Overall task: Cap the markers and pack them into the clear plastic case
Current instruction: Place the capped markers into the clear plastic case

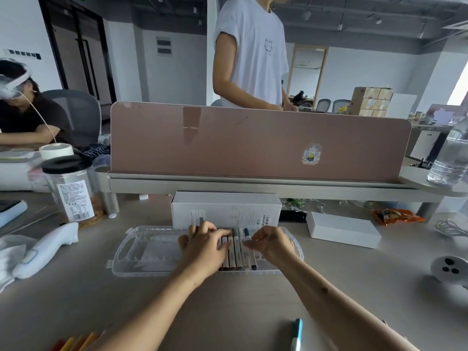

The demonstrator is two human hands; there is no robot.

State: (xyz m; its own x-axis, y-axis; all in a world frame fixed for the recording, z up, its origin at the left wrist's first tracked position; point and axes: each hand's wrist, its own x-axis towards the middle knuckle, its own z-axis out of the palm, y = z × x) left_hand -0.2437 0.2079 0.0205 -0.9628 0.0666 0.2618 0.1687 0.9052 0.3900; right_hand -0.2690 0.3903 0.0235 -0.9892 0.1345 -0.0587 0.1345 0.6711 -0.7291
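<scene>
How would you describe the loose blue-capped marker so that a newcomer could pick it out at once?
Find the clear plastic case in the middle of the desk, then come toward the near edge, between the two forearms. The marker lies alone there beside the right forearm; its bright light-blue cap and white barrel set it apart from the brown and grey markers packed in the case.

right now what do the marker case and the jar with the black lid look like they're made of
Marker case: clear, slightly frosted moulded plastic; the table shows through and it has ribbed slots and a cut-out handle. Jar: clear glossy wall, probably plastic though glass is possible, with a paper label; its lid looks matte black plastic.
</scene>
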